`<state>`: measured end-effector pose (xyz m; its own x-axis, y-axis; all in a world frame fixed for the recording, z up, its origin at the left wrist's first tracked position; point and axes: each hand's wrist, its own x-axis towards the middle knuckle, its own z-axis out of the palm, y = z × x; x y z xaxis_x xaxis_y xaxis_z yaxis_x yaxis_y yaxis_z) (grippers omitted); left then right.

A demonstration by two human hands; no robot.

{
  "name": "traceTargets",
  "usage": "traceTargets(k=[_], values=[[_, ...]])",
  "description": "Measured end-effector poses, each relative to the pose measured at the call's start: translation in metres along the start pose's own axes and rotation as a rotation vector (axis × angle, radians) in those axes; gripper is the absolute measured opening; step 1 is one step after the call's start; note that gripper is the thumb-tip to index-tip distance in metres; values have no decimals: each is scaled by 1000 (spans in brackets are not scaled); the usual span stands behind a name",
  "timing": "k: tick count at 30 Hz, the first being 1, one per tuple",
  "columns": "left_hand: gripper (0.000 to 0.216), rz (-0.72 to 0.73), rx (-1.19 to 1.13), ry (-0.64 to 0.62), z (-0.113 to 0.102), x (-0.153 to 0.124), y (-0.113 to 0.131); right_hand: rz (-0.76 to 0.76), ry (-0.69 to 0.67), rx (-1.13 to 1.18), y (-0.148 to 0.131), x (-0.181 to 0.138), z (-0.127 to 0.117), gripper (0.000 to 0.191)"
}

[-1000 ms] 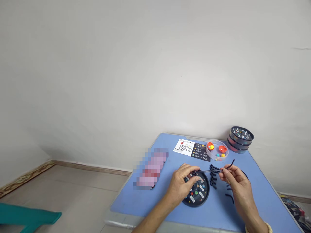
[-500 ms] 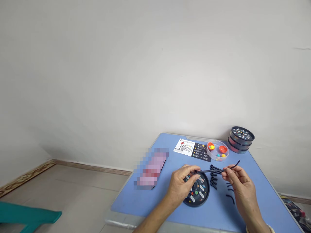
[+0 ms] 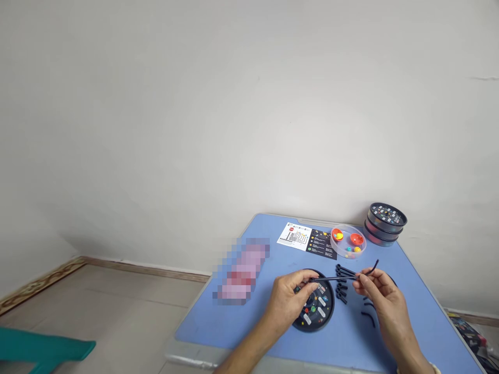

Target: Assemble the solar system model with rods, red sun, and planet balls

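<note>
My left hand (image 3: 287, 300) pinches one end of a thin black plastic rod (image 3: 335, 279), held level above the table. My right hand (image 3: 384, 304) closes thumb and fingers around the rod's other end, where a curved black tip (image 3: 375, 267) sticks up past the fingers; whether it is a separate piece is hidden. Under the left hand lies a round black disc (image 3: 327, 311) printed with planets and labels. Several short black rods with ring ends (image 3: 341, 294) lie in a row between the hands. Curved black pieces (image 3: 368, 315) rest beside my right hand, which partly covers them.
Behind my hands lies a printed instruction sheet (image 3: 293, 238). A clear round tray (image 3: 353, 254) holds red half-shells and small coloured balls. Stacked round containers (image 3: 385, 223) stand at the table's back right corner. A blurred pink item (image 3: 245, 270) lies left on the blue table (image 3: 218, 322).
My right hand has moved slightly left, and the curved tip now points more steeply upward. The rod tilts a little differently. My left hand still grips its end.
</note>
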<state>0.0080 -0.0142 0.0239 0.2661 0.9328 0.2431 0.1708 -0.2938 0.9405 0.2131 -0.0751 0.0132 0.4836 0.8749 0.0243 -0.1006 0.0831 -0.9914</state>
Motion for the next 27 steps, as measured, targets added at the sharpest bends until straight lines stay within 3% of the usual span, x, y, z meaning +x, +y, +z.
traceTargets(k=[4, 14, 21, 27], values=[[19, -106, -23, -40, -3, -1, 4, 1, -22, -81, -2, 0, 2, 38], [7, 49, 283, -75, -22, 1, -10, -37, -185, -389, 8, 10, 0, 29], [21, 30, 428, -118, -26, -2, -24, -234, -178, -707, 17, 16, -4, 30], [18, -4, 473, -107, -23, 1, -26, -358, -191, -912, 10, 26, -10, 30]])
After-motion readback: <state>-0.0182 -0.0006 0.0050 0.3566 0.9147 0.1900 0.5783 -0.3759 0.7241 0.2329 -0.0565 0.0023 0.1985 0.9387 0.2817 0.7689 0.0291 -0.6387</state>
